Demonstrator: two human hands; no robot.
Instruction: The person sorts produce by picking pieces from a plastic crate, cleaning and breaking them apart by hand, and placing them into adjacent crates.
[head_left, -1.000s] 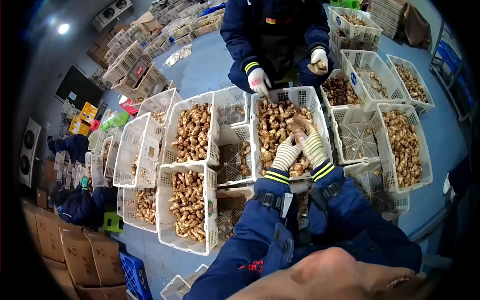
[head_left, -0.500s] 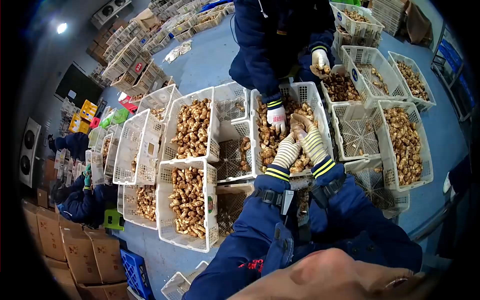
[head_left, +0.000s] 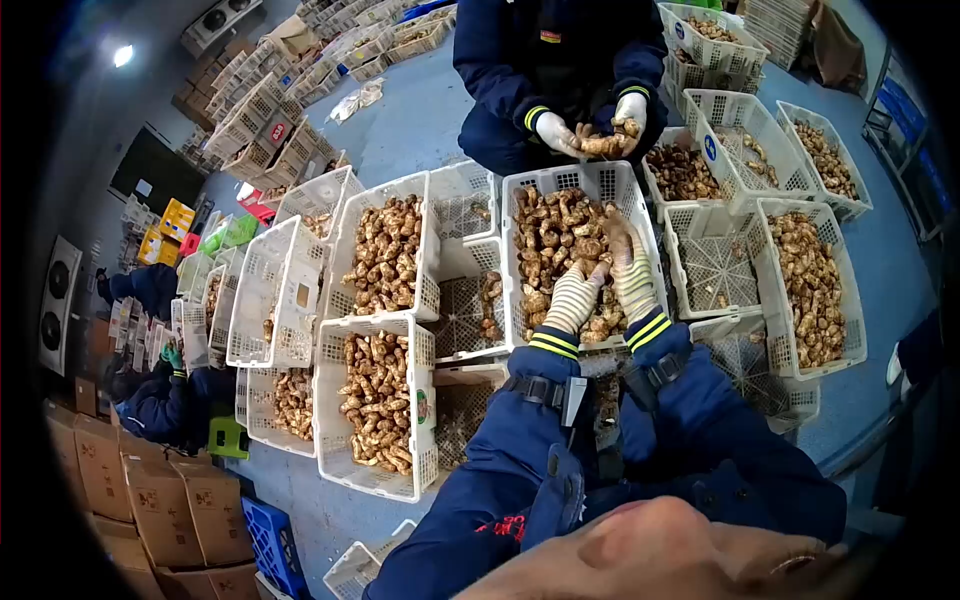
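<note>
My two hands, in striped knit gloves, are over a white plastic crate that holds many brown-and-white mushrooms. My left hand is bent among them near the crate's middle, its fingers closed at a mushroom, the grip partly hidden. Alongside it, my right hand lies near the right wall with its fingers stretched out over the mushrooms. Across the crate, a co-worker's white-gloved hands hold several mushrooms above the far rim.
Crates of mushrooms stand at my left and at the far right. Sparsely filled crates sit closer on the right. Cardboard boxes are stacked at the lower left, beside a blue crate. Other people work at far left.
My hands were together at the middle of the crate; now they are apart, the right with fingers extended. The co-worker's hand has left the crate and joined the other, with mushrooms held.
</note>
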